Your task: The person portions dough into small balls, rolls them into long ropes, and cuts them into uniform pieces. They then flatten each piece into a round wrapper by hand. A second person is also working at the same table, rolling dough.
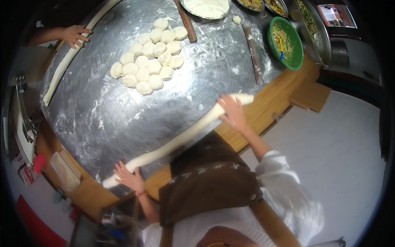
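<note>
A long rope of pale dough (pixel 172 143) lies along the near edge of the steel worktop (pixel 101 136), slanting from lower left to upper right. Over its left end my left hand (pixel 130 178) rests with fingers spread, a reddish bracelet at the wrist. Near the other end, my right hand (pixel 232 111) lies across the dough, palm down, fingers somewhat apart and slightly blurred. Both hands touch the rope from above without being wrapped around it. Farther up the worktop sits a cluster of round, flattened dough pieces (pixel 148 61).
Another person's hand (pixel 75 35) rests on a second dough rope (pixel 63 64) at upper left. Two wooden rolling pins (pixel 253 55) (pixel 187 23) lie beyond. A green bowl of filling (pixel 296 63), a flour bowl (pixel 206 9) and metal filling trays (pixel 318 34) stand at the far right.
</note>
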A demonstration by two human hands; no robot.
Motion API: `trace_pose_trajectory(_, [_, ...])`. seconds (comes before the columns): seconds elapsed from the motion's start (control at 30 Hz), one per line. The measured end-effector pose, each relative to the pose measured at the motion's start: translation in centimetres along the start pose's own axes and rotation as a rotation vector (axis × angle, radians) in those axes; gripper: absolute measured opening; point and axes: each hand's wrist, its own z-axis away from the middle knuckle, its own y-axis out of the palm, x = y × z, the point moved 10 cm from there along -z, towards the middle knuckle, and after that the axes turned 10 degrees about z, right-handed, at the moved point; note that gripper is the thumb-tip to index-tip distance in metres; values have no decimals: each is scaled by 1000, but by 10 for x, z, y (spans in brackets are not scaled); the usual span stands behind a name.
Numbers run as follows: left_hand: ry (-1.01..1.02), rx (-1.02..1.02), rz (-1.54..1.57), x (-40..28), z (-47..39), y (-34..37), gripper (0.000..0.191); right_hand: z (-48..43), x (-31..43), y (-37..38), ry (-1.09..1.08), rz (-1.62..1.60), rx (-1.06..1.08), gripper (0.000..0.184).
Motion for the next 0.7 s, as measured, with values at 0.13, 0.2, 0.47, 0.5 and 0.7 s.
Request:
trace_pose_trajectory(0.13, [85,29,-47,3,-71,-4,74,-112,-31,-54,97,192,-245,64])
trace_pose_trajectory(0.2, [83,-42,-13,13,-110,-7,69,-159,-40,-73,87,74,-373,58])
trace_pose_trajectory(0.47, [81,-34,-77,46,-74,-9,56,-55,-52,-41,34,159,-299,65])
trace_pose_trajectory(0.5, [119,-39,-52,48,-56,-12,58,-27,-60,-23,8,174,-249,66])
trace_pose_trajectory(0.7, [80,101,-111,92,-7,-1,69,2,-87,-12,-1,154,-150,64])
